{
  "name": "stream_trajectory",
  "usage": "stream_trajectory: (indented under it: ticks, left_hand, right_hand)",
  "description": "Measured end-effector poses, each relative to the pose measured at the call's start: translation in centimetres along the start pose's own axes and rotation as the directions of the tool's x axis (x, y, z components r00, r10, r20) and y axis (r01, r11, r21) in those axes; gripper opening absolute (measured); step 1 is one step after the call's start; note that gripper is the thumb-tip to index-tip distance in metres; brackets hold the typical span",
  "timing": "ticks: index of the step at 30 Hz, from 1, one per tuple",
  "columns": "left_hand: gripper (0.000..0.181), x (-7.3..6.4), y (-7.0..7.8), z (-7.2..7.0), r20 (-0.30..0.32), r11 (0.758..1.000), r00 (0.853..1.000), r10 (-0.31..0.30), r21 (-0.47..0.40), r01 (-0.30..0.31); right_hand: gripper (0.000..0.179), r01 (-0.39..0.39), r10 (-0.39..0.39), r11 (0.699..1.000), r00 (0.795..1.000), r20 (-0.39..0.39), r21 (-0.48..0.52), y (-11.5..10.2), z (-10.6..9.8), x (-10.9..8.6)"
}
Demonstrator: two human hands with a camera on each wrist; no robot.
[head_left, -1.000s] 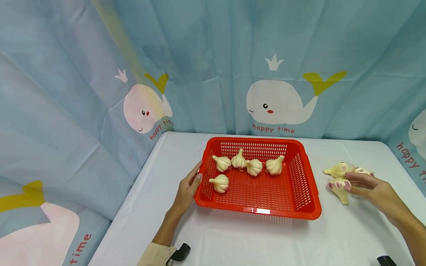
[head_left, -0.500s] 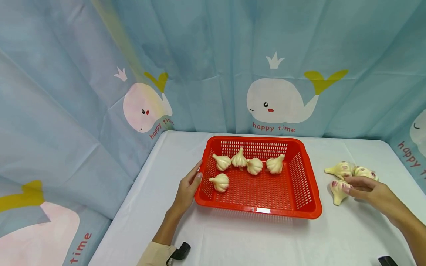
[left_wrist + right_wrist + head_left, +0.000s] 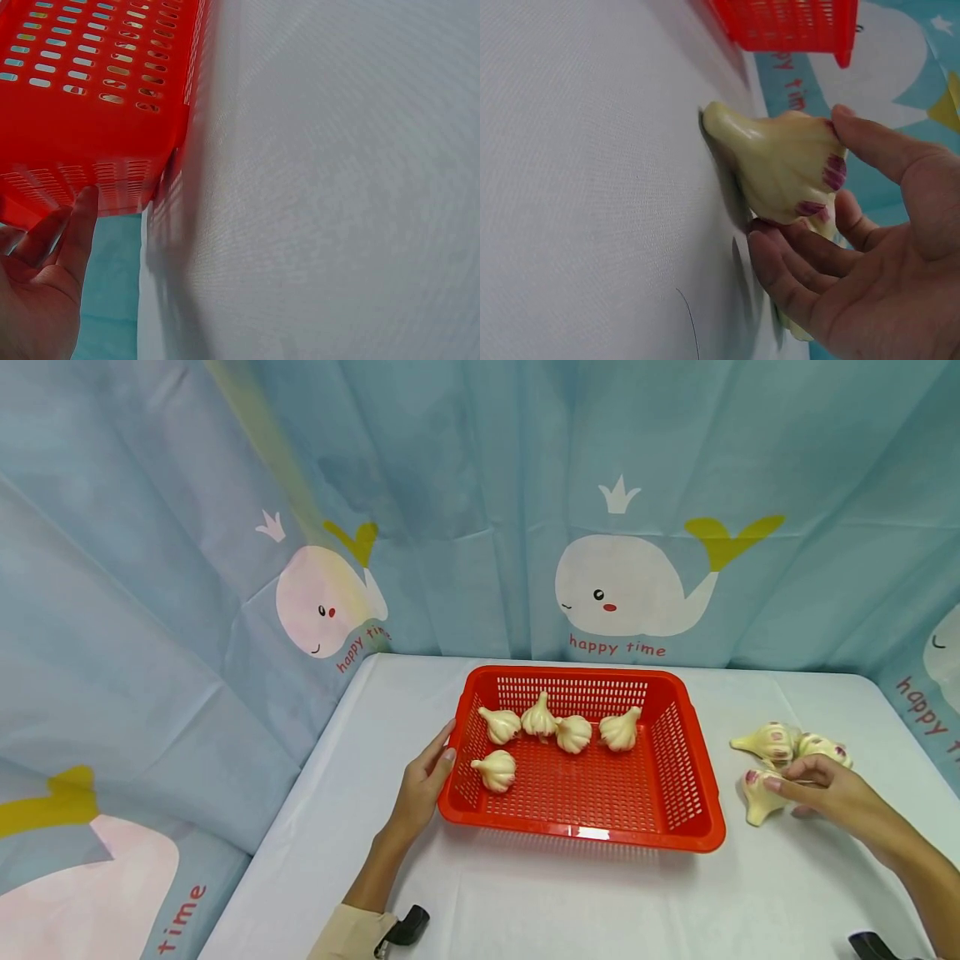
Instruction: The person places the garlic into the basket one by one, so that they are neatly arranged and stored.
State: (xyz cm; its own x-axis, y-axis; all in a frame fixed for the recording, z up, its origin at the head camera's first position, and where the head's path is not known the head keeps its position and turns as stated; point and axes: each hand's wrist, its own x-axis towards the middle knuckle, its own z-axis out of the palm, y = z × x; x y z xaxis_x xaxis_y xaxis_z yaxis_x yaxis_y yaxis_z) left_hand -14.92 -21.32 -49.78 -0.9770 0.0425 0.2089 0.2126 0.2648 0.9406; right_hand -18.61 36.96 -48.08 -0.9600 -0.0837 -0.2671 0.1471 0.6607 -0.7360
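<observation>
In the head view, a red plastic basket (image 3: 577,839) holds several garlic bulbs, one of them a pale garlic bulb (image 3: 495,771) near its left end. My left hand (image 3: 415,787) rests against the basket's left side; in the left wrist view its fingers (image 3: 81,225) lie fairly straight against the wall. Right of the basket, my right hand (image 3: 843,797) pinches a purple-marked garlic bulb (image 3: 759,797) between thumb and fingers. The right wrist view shows this garlic bulb (image 3: 780,161) low on the cloth, stem end down by the surface.
Two more garlic bulbs, a left one (image 3: 771,742) and a right one (image 3: 823,748), lie just behind the held one. A white cloth (image 3: 540,910) covers the table. A blue curtain (image 3: 465,510) printed with whales stands behind and at the sides.
The garlic bulb at my right hand has turned, its stem end swinging left. My right fingers have drawn back from the two bulbs behind. The left hand and basket stay put.
</observation>
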Motion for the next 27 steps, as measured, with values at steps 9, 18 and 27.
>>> stream_trajectory:
  ticks: [9, 18, 27]
  left_hand:
    - [0.053, 0.1, -0.1, 0.0, 0.0, 1.0, 1.0, 0.005, 0.004, -0.005]
    - [0.053, 0.1, -0.2, 0.0, -0.002, 1.0, 1.0, 0.006, 0.002, -0.006]
    - [0.053, 0.1, -0.1, 0.0, 0.001, 1.0, 1.0, 0.009, 0.003, -0.009]
  right_hand:
    - [0.085, -0.027, 0.032, 0.999, 0.994, 0.102, -0.041, -0.1, -0.2, 0.3]
    - [0.079, -0.016, 0.016, 1.0, 0.994, 0.109, 0.002, 0.6, -0.4, -0.1]
    - [0.088, -0.023, 0.019, 0.999, 0.997, 0.073, 0.045, -0.9, -0.7, -0.6]
